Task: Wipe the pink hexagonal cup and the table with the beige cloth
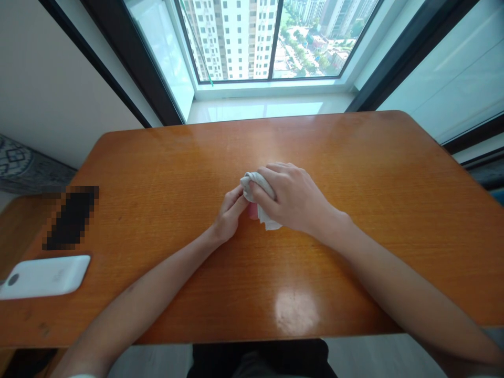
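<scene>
Head view: the cloth sits between the hands, above the middle of the table, partly covering a pink thing. The right hand is clasped around the cloth from its right. The left hand meets it from the left, fingertips at the cloth's edge; whether they grip the pink thing, I cannot tell.
</scene>
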Demonstrator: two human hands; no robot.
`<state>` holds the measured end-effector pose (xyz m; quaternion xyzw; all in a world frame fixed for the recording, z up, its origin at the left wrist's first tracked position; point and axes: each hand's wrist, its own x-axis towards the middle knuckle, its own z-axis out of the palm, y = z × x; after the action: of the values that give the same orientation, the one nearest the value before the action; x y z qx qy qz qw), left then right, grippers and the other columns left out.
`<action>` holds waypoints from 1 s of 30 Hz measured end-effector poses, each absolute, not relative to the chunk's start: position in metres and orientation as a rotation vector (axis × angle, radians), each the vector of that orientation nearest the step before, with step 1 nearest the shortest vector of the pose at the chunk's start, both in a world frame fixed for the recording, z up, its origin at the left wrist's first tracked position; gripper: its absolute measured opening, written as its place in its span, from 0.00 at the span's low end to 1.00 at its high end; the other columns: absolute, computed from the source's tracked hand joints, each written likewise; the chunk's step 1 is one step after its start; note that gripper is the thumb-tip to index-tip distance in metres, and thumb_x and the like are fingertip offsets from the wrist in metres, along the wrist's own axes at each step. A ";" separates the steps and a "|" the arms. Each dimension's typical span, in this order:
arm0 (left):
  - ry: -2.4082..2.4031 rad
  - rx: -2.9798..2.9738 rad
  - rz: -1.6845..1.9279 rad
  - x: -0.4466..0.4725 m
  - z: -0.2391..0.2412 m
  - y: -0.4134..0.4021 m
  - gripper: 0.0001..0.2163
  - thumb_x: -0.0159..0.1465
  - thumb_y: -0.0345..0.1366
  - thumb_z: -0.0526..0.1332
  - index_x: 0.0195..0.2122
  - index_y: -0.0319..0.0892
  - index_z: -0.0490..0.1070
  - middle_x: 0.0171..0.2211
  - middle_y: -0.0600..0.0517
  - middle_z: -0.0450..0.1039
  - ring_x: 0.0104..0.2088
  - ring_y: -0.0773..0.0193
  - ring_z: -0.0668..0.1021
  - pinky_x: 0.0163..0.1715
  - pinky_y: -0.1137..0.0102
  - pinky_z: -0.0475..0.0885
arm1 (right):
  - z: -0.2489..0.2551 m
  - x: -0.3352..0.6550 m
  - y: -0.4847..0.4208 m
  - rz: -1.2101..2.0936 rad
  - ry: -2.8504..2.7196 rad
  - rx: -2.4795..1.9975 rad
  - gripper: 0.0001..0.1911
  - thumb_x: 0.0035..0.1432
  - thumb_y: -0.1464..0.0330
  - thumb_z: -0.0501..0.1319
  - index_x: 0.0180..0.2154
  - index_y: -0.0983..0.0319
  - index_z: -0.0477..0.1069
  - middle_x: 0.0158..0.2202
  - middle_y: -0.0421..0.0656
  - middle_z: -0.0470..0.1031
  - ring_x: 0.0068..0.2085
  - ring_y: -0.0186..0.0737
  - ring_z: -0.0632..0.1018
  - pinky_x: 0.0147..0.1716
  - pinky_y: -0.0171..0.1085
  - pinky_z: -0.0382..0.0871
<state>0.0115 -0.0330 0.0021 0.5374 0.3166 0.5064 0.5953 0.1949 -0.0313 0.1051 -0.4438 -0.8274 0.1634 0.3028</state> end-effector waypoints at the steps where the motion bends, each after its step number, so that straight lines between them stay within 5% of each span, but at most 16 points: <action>1: 0.723 1.237 1.180 0.012 0.004 -0.032 0.20 0.73 0.57 0.68 0.39 0.44 0.79 0.32 0.52 0.76 0.36 0.59 0.76 0.44 0.65 0.74 | 0.102 0.197 -0.027 0.535 -2.147 -1.151 0.22 0.76 0.58 0.57 0.28 0.58 0.68 0.28 0.41 0.70 0.31 0.41 0.67 0.38 0.44 0.59; 5: 0.658 1.160 1.182 0.016 0.012 -0.030 0.17 0.74 0.55 0.68 0.47 0.45 0.80 0.39 0.50 0.78 0.43 0.57 0.79 0.52 0.64 0.75 | 0.079 0.209 -0.008 1.086 -1.733 -0.999 0.23 0.76 0.50 0.58 0.33 0.58 0.76 0.31 0.40 0.75 0.32 0.40 0.72 0.36 0.41 0.64; 12: 0.727 1.125 1.157 0.014 0.017 -0.032 0.23 0.71 0.57 0.69 0.33 0.44 0.68 0.31 0.55 0.63 0.32 0.64 0.64 0.36 0.68 0.67 | 0.032 0.206 0.005 1.434 -1.075 -0.901 0.20 0.65 0.48 0.64 0.32 0.56 0.72 0.30 0.38 0.72 0.32 0.40 0.70 0.37 0.40 0.70; 21: 0.715 1.206 1.212 0.015 0.016 -0.028 0.15 0.70 0.49 0.64 0.32 0.44 0.71 0.31 0.53 0.68 0.34 0.60 0.69 0.40 0.66 0.69 | 0.096 0.209 -0.018 0.807 -2.009 -1.128 0.23 0.76 0.59 0.55 0.26 0.57 0.62 0.24 0.37 0.65 0.28 0.37 0.64 0.33 0.43 0.54; 25: 0.761 1.243 1.157 0.014 0.013 -0.029 0.19 0.73 0.55 0.65 0.36 0.44 0.76 0.33 0.50 0.75 0.43 0.54 0.78 0.48 0.64 0.75 | 0.110 0.201 -0.034 0.509 -2.197 -1.242 0.19 0.74 0.63 0.57 0.27 0.57 0.63 0.24 0.39 0.67 0.27 0.38 0.62 0.33 0.45 0.50; 30: 0.710 1.244 1.161 0.015 0.009 -0.031 0.19 0.75 0.57 0.66 0.50 0.45 0.80 0.46 0.47 0.81 0.58 0.51 0.80 0.61 0.62 0.75 | 0.104 0.200 -0.029 0.576 -2.090 -1.225 0.22 0.75 0.62 0.57 0.26 0.57 0.65 0.25 0.40 0.69 0.27 0.38 0.64 0.33 0.44 0.52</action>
<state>0.0152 -0.0308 0.0090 0.5378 0.3066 0.5016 0.6043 0.1998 -0.0291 0.1042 -0.4661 -0.7952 0.2191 0.3201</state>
